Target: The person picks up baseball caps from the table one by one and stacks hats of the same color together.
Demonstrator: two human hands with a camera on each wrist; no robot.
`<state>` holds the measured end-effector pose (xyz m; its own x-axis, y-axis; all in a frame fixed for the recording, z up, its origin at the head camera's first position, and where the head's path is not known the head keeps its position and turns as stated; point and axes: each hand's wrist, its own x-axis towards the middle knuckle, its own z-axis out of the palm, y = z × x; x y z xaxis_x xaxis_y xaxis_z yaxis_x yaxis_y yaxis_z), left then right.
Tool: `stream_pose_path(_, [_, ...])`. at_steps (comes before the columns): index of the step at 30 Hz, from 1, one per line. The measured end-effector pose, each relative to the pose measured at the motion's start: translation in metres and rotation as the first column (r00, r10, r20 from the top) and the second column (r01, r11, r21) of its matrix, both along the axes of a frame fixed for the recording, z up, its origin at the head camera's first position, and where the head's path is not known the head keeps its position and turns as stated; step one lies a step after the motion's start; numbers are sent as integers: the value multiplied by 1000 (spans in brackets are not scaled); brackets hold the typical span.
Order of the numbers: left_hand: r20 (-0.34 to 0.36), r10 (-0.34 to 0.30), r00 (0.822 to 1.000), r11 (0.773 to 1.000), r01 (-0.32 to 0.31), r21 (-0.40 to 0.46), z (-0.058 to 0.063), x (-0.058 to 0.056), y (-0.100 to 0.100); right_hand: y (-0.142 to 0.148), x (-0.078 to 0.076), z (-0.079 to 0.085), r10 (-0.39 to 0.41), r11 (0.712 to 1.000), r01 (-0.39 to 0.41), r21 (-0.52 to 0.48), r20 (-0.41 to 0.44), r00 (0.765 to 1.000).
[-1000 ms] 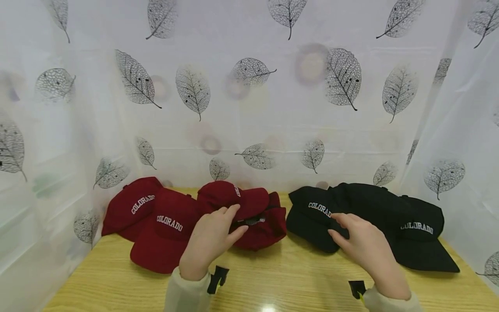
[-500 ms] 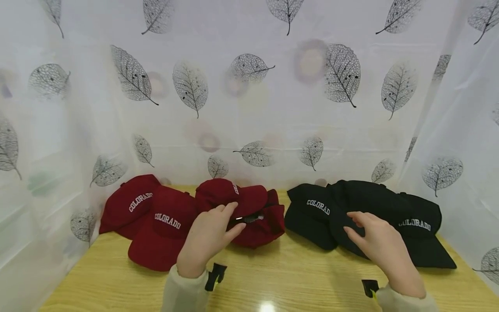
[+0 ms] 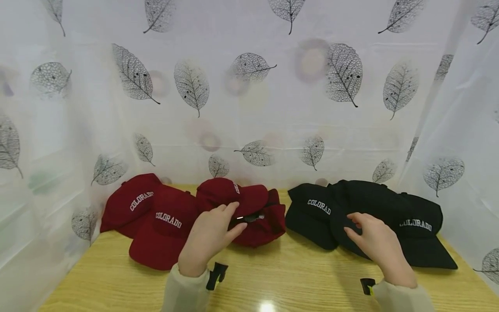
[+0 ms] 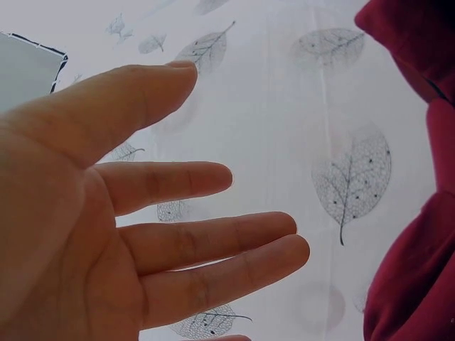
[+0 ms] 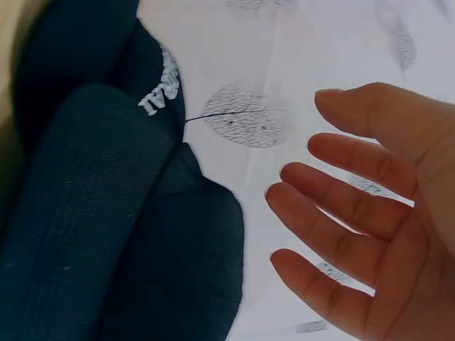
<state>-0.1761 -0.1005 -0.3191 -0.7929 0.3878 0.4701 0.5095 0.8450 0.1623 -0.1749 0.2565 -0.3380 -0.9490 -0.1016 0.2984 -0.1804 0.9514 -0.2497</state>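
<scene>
My left hand (image 3: 208, 238) hovers in front of the dark red caps with its fingers spread and nothing held. Two red caps lettered COLORADO, one at the far left (image 3: 128, 203) and one nearer (image 3: 165, 234), lie left of it. Beyond its fingertips another red cap (image 3: 218, 190) sits by an upturned red cap (image 3: 257, 234) whose inside shows. My right hand (image 3: 376, 242), fingers relaxed and apart, is over the black caps. These are a left black cap (image 3: 312, 221), a middle one (image 3: 362, 199) and a right one (image 3: 419, 234). In both wrist views the palms hold nothing.
The caps lie along the back of a wooden table (image 3: 273, 277). A whitish curtain (image 3: 273, 121) printed with dark leaves hangs behind and at both sides. Small black straps show at both cuffs.
My right hand has shifted right, away from the left black cap's lettering, then stayed nearly still. The left hand and the caps keep their places; the head view has tilted slightly.
</scene>
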Motion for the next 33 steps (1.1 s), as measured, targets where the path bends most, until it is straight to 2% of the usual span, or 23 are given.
stream_pose_path(6, [11,3,1000,1000,-3,1,1,0,1,6,-7,-10,-33,999,31,38,40,999])
stream_pose_path(15, [1,6,1000,1000,-6,-13,1,1,1,16,-17,-27,-71,995,60,77,149,986])
stream_pose_path(22, [-3,5,1000,1000,-5,-7,0,1,0,21,-21,-37,-62,994,48,97,139,988])
stream_pose_path(28, [23,10,1000,1000,-10,-7,0,-1,0,23,-23,-42,-71,988,52,143,133,989])
stream_pose_path(33, [62,18,998,1000,-18,-14,0,-2,0,21,-25,-45,-78,988,50,147,188,979])
